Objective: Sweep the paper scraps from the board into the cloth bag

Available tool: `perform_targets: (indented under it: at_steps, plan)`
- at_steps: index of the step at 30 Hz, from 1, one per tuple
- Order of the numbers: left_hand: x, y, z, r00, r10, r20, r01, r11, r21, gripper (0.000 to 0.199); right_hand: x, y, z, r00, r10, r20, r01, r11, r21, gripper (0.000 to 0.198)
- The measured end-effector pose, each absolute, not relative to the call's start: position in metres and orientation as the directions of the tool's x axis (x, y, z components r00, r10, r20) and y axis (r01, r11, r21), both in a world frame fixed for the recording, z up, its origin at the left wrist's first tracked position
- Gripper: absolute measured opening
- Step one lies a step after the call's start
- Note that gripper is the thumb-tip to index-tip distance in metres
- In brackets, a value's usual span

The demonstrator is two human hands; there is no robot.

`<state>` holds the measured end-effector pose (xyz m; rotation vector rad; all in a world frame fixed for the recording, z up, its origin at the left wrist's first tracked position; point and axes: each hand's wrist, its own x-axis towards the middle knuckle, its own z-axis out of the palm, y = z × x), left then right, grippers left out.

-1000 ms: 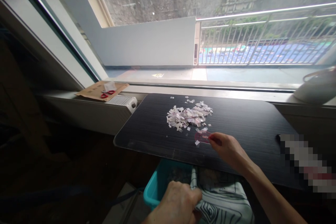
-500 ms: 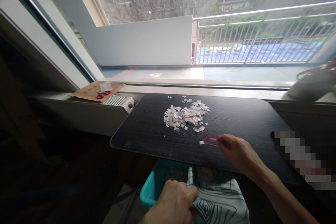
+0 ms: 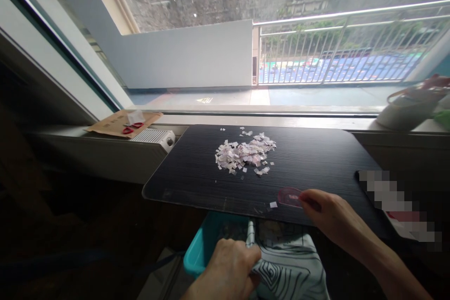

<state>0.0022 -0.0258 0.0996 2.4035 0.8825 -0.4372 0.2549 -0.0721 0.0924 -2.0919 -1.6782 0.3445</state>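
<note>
A flat, rounded piece of pink see-through plastic (image 3: 289, 197) is pinched in my right hand (image 3: 321, 206), low over the front of the black table (image 3: 190, 168). Just left of the plastic lies one small white paper square (image 3: 273, 205), near the table's front edge. Farther back is a loose heap of small white paper pieces (image 3: 242, 153), with a few strays around it. Below the edge, my left hand (image 3: 234, 262) is closed on the rim of a pale cloth bag (image 3: 291, 262) with black line patterns. The bag's mouth faces up beneath the table edge; its contents are dim.
A turquoise bin (image 3: 197, 248) stands under the table edge beside the bag. To the left, red-handled scissors (image 3: 132, 127) rest on a brown paper envelope (image 3: 105, 124) by a white radiator (image 3: 154, 137). A pale pot (image 3: 401, 110) stands on the right sill.
My right hand has drawn the pink plastic toward the table's front edge, and the white square now lies closer to that edge. My left hand still grips the bag. The view has shifted slightly.
</note>
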Motion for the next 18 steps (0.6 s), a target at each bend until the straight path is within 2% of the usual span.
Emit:
perform_targets:
  at_steps: [5, 12, 18]
  plan:
    - [0.002, -0.028, 0.101, 0.733, 0.501, -0.460, 0.671, -0.645, 0.367, 0.012, 0.252, -0.072, 0.092, 0.196, 0.978, 0.070, 0.850, -0.134, -0.509, 0.023]
    - [0.003, -0.029, 0.099, 0.735, 0.505, -0.452, 0.668, -0.654, 0.355, 0.009, 0.253, -0.092, 0.093, 0.178, 0.983, -0.052, 0.850, -0.180, -0.495, 0.021]
    - [0.006, -0.030, 0.100, 0.735, 0.507, -0.450, 0.669, -0.647, 0.365, 0.009, 0.256, -0.089, 0.087, 0.202, 0.979, 0.013, 0.834, -0.165, -0.527, 0.023]
